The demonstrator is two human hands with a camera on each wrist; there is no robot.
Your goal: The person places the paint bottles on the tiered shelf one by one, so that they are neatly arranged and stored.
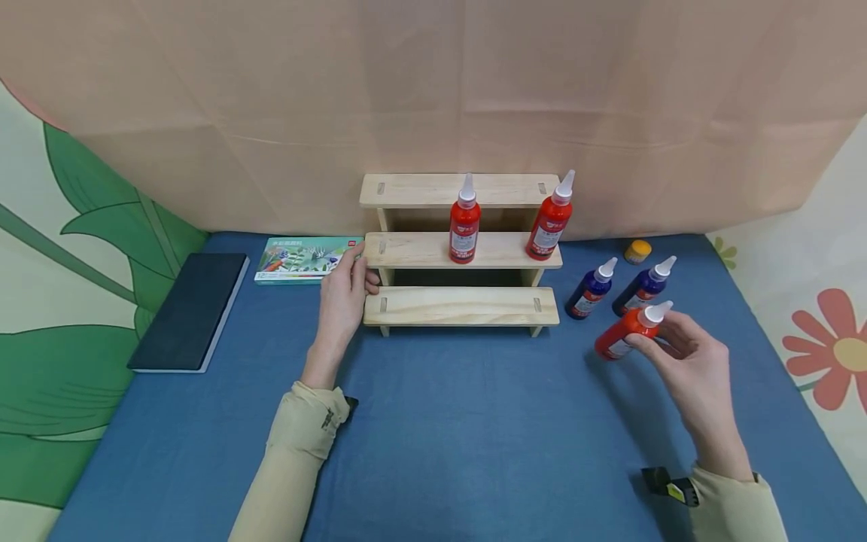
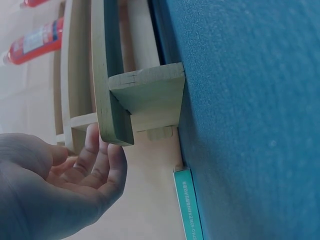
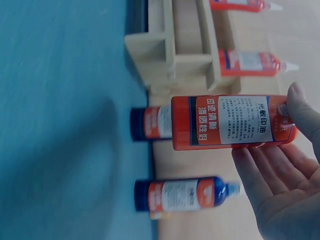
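At the left end of a three-tier wooden shelf [image 1: 460, 307], my left hand [image 1: 344, 290] grips the middle board, thumb above and fingers curled beneath it in the left wrist view. My right hand [image 1: 698, 369] pinches a red ink bottle [image 1: 619, 336] near its white nozzle, tilted and raised off the cloth. Its printed label faces the right wrist camera. On the middle tier stand another red ink bottle [image 1: 463, 232] and, at the right end, one more red bottle [image 1: 550, 226]. Two blue ink bottles [image 1: 589, 292] [image 1: 640, 290] stand right of the shelf.
A yellow round object [image 1: 637, 251] lies behind the blue bottles. To the left are a flat illustrated box [image 1: 305, 260], close to the shelf, and a dark notebook [image 1: 190, 312]. Blue cloth [image 1: 467, 436] covers the table; a beige curtain [image 1: 433, 90] hangs behind the shelf.
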